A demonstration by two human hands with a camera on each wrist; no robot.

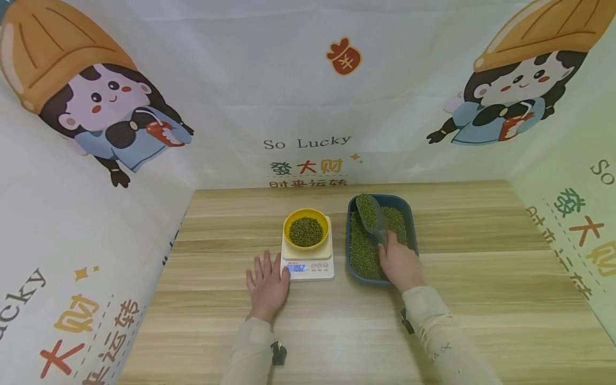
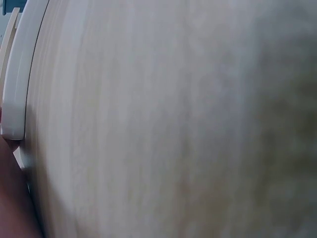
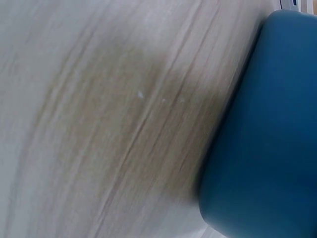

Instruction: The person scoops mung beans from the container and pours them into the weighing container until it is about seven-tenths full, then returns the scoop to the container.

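Observation:
A white kitchen scale (image 1: pixel 308 275) bears a yellow bowl (image 1: pixel 287 239) of green mung beans (image 1: pixel 306 232); its lit display seems to read 1062, any decimal point being too small to tell. My left hand (image 1: pixel 268 289) lies with spread fingers on the table at the scale's left side, thumb against its front left corner. To the right stands a blue tub (image 1: pixel 412 235) of mung beans. My right hand (image 1: pixel 401 263) grips the handle of a grey translucent scoop (image 1: pixel 380 219). Beans fill the scoop, which lies over the tub's far left part.
Everything stands on a wood-grain table (image 1: pixel 216 230). A printed cloth (image 1: pixel 240 80) with cartoon figures and lettering encloses its back and sides. In the right wrist view the tub's outer wall (image 3: pixel 267 129) fills the right; the left wrist view catches the scale's edge (image 2: pixel 22 74).

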